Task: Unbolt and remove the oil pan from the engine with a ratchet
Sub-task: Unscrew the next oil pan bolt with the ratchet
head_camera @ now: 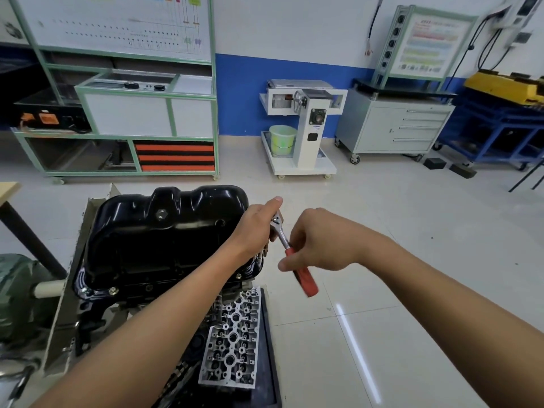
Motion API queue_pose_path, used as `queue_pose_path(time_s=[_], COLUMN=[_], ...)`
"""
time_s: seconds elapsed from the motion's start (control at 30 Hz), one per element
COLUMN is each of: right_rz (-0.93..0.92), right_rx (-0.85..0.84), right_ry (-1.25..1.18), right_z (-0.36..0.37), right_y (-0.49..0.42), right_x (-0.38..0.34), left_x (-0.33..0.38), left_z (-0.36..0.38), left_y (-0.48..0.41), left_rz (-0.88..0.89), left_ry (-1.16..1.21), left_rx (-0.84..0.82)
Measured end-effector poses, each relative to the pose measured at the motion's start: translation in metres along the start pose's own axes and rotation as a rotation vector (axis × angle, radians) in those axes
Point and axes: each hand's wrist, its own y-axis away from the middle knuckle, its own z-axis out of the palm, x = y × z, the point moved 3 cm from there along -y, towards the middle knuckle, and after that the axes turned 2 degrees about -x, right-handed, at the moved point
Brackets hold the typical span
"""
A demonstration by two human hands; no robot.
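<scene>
A glossy black oil pan (153,231) sits upside-up on top of the engine block (164,293), with bolts showing along its near rim. The ratchet (294,257) has a chrome head and a red handle and stands off the pan's right edge. My left hand (256,225) wraps around the ratchet's head, its thumb on top. The red handle lies in the curled fingers of my right hand (316,241), just below the chrome shank. The socket under the left hand is hidden.
A silver cylinder head (232,340) lies on a black tray (272,363) below the engine. A green motor (17,295) is at the left. Across the tiled floor stand a green-framed trainer bench (123,113), a white machine cart (303,128) and a grey drawer cabinet (397,125).
</scene>
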Motion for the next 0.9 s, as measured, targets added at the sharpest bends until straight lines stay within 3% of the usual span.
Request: queue_pose_path(time_s=[0.17,0.3,0.43,0.53,0.63,0.73,0.9], right_rz=[0.082,0.114,-0.049,-0.186,-0.217,-0.170,0.060], right_rx=[-0.009,0.245,0.359,0.298,0.270,0.330,0.333], right_ry=[0.238,0.440,0.179,-0.093,-0.155,-0.069,0.275], right_z=[-0.018,-0.022,-0.016,-0.006,0.002,-0.002,-0.011], right_y=[-0.005,-0.026,-0.047,-0.050,-0.048,-0.042,-0.024], right_x=[0.021,0.029,0.030,0.026,0.028,0.032,0.035], left_x=[0.003,0.002,0.003,0.003,0.002,0.002,0.003], left_z=[-0.003,0.000,0.004,-0.003,-0.009,-0.005,-0.001], left_y=[0.005,0.006,0.008,0.007,0.006,0.008,0.006], left_rz=[0.029,0.034,0.012,0.011,0.022,0.029,0.004], left_ry=[-0.090,-0.105,-0.113,-0.072,-0.102,-0.103,-0.041], left_rx=[-0.234,-0.358,-0.421,-0.428,-0.384,-0.312,-0.228])
